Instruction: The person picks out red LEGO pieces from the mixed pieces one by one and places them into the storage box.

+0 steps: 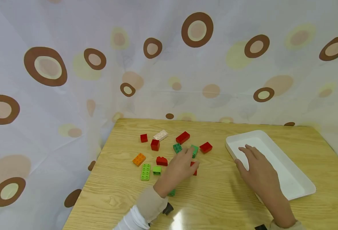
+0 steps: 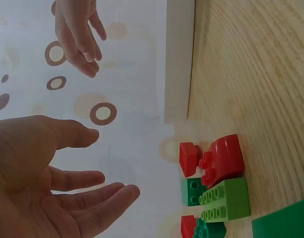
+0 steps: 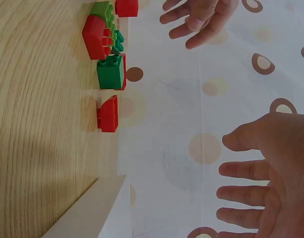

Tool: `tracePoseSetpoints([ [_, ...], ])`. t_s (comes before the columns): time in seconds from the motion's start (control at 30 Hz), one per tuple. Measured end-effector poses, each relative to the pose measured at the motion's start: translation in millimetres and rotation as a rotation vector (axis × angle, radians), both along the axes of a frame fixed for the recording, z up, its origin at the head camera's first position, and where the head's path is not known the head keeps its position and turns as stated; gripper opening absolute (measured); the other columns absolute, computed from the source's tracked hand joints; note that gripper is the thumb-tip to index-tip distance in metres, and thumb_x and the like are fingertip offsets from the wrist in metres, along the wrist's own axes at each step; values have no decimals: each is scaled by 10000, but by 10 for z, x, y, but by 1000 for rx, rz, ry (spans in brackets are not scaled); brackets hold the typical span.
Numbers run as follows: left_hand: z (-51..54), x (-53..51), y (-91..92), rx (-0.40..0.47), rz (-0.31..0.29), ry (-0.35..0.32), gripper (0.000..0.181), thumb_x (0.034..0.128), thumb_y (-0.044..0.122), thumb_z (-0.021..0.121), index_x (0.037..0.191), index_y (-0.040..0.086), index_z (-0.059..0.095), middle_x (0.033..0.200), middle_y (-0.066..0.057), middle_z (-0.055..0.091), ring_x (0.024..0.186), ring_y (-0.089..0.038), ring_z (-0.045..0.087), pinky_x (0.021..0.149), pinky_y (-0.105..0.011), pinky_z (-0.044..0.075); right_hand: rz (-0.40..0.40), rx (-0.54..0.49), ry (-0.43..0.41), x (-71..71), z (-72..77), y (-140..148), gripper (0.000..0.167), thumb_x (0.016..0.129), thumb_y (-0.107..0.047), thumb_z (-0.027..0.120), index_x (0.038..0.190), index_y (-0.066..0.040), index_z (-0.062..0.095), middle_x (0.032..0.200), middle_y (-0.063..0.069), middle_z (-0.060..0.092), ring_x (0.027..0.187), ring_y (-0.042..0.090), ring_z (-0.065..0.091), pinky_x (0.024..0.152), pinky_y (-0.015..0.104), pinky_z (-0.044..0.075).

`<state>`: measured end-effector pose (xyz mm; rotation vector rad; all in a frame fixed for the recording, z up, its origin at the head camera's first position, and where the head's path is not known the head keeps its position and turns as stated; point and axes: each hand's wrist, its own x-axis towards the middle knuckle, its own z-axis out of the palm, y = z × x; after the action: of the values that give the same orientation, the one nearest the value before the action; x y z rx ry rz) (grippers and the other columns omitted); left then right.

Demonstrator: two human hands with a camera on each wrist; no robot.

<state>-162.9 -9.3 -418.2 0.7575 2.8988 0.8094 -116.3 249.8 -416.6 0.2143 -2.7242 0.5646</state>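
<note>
My left hand (image 1: 178,170) hovers over the right part of the scattered blocks, partly hiding a red block (image 1: 194,168) and a green block (image 1: 194,151). In the left wrist view that hand (image 2: 67,181) has its fingers extended and holds nothing. Over the left side of the white tray (image 1: 296,183) is my right hand (image 1: 261,175), its fingers spread and empty, as the right wrist view also shows of the hand (image 3: 275,181). A red block (image 1: 206,147) lies between the hands, further back.
Left of my left hand lie an orange block (image 1: 139,159), a lime block (image 1: 146,172), a small lime block (image 1: 157,170) and several red ones. A pale pink block (image 1: 160,135) sits behind. Patterned cloth (image 1: 163,73) hangs along the table's back edge.
</note>
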Motion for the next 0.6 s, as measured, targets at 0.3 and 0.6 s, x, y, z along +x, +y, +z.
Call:
tracePoseSetpoints([
  [0.3, -134, -7, 323, 205, -29, -226, 400, 988, 271, 648, 1303, 36, 575, 1023, -45, 660, 835, -96, 621, 671, -216, 501, -47, -33, -136, -38, 42, 183, 404, 1023, -264, 561, 1325, 4, 555, 1365, 291, 500, 986, 501, 585, 638, 581, 484],
  [0.6, -232, 59, 646, 249, -11, -347, 365, 970, 236, 673, 1294, 92, 584, 947, 49, 646, 722, -32, 574, 634, -191, 481, -58, -45, -130, -62, -15, 409, 347, 1005, -171, 568, 1271, 49, 587, 1268, 326, 560, 636, 304, 588, 526, 468, 459],
])
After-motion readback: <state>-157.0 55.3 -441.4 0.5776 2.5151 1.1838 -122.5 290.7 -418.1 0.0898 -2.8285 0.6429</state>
